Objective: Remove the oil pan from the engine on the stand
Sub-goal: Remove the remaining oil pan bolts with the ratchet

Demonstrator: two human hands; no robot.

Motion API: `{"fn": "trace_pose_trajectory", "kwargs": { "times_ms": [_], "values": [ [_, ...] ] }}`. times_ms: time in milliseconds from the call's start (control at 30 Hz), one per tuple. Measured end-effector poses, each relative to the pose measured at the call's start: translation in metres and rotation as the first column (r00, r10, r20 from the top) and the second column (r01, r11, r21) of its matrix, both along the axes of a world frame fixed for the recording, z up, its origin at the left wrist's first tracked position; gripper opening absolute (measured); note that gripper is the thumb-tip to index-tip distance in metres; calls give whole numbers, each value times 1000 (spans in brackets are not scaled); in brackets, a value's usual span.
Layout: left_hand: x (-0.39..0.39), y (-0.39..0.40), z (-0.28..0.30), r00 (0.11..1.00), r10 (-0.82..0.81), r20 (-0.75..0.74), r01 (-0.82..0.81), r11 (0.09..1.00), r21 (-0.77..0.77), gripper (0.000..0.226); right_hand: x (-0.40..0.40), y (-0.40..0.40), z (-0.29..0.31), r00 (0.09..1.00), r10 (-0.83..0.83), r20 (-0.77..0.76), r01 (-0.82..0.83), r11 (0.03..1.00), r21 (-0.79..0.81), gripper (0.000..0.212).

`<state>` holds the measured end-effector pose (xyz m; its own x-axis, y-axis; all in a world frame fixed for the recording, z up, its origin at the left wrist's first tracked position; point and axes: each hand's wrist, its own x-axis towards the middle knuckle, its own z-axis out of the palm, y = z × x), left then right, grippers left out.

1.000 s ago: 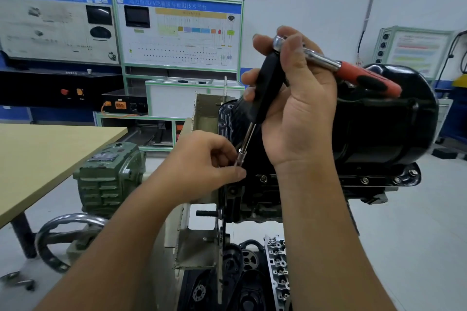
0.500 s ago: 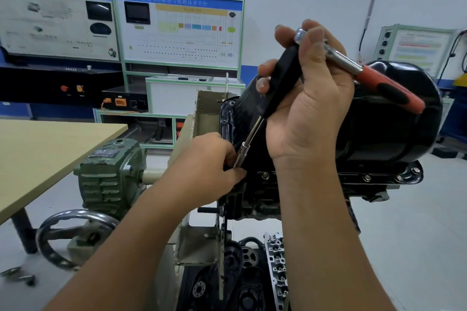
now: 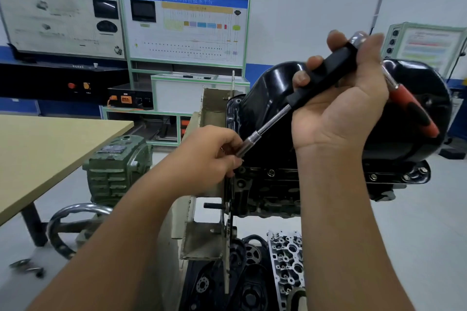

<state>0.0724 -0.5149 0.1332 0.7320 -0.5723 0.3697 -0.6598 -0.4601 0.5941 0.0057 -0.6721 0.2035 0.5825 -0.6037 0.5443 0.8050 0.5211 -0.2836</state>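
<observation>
The glossy black oil pan sits on top of the upturned engine held on the stand. Bolts run along the pan's flange. My right hand grips a ratchet with a red handle and a black extension that slants down to the left. Its silver socket end reaches the flange's near-left corner. There my left hand pinches the socket tip with thumb and fingers; the bolt under it is hidden.
A wooden table stands on the left. A green gearbox and a chrome handwheel belong to the stand. A cylinder head and black engine covers lie on the floor below. Training panels line the back wall.
My right hand has swung the ratchet up and to the right, so the extension leans more steeply. My left hand stays at the socket tip by the flange corner.
</observation>
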Motion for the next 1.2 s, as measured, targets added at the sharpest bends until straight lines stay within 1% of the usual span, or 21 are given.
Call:
{"fn": "trace_pose_trajectory", "kwargs": {
  "times_ms": [67, 167, 233, 300, 367, 433, 500, 533, 567, 633, 667, 700, 733, 767, 800, 833, 900, 967, 1033, 1133, 1200],
  "values": [
    [0, 1, 0, 997, -45, -68, 40, 997, -73, 14, -1, -5, 1, 1000, 8, -15, -8, 999, 44, 21],
    [-1, -5, -4, 982, -91, -163, 48, 966, -252, 19, -1, -13, 2, 1000, 9, -10, -9, 997, 82, 20],
    [-4, -12, -7, 968, -113, -222, 11, 910, -415, 20, -2, -18, 3, 1000, 12, 1, -12, 995, 97, 21],
    [-8, -21, -9, 930, -159, -331, -75, 800, -595, 19, -2, -24, 3, 1000, 16, -12, -15, 993, 114, 29],
    [-12, -30, -7, 841, -252, -479, -216, 654, -725, 21, -4, -28, 3, 999, 12, -39, -7, 992, 124, 30],
    [-14, -36, -6, 697, -365, -618, -370, 555, -745, 21, -6, -30, 3, 998, 13, -63, -5, 991, 131, 29],
    [-17, -41, -6, 529, -488, -694, -460, 522, -718, 19, -7, -31, 3, 996, 9, -86, 3, 990, 139, 26],
    [-20, -44, -8, 483, -520, -705, -480, 517, -709, 19, -8, -32, 3, 995, 2, -95, 11, 990, 142, 25],
    [-22, -46, -10, 476, -519, -711, -487, 517, -704, 20, -9, -33, 4, 995, -9, -102, 24, 990, 141, 23],
    [-28, -51, -14, 533, -453, -715, -474, 540, -696, 20, -12, -34, 5, 992, -57, -113, 71, 990, 121, 20],
    [-30, -52, -15, 591, -388, -707, -454, 565, -689, 20, -13, -35, 6, 990, -84, -117, 97, 990, 105, 20],
    [-32, -53, -16, 676, -290, -678, -421, 603, -678, 21, -14, -35, 6, 987, -107, -123, 118, 989, 90, 20],
    [-32, -53, -18, 777, -164, -608, -378, 650, -659, 23, -16, -35, 6, 983, -125, -131, 136, 988, 77, 20],
    [-32, -52, -21, 869, -30, -494, -336, 697, -634, 24, -17, -35, 6, 980, -141, -141, 151, 987, 62, 19],
    [-32, -52, -23, 931, 73, -359, -295, 729, -618, 24, -18, -34, 5, 976, -157, -150, 166, 985, 43, 16],
    [-32, -51, -25, 960, 129, -248, -260, 740, -620, 24, -19, -33, 5, 973, -171, -156, 177, 984, 22, 13],
    [-31, -51, -29, 976, 146, -164, -218, 725, -653, 26, -20, -28, 2, 970, -187, -156, 188, 982, -11, 9],
    [-28, -51, -32, 974, 152, -167, -225, 701, -677, 28, -19, -22, -1, 972, -189, -140, 186, 982, -35, 4],
    [-26, -53, -35, 969, 191, -157, -246, 691, -680, 29, -16, -15, -5, 976, -182, -116, 177, 983, -47, 7],
    [-26, -54, -38, 963, 255, -87, -244, 687, -685, 31, -14, -7, -9, 982, -177, -70, 172, 982, -76, 10],
    [-26, -53, -38, 972, 221, -78, -213, 690, -691, 31, -14, -1, -11, 983, -182, -34, 177, 978, -114, 9]
  ]
}}
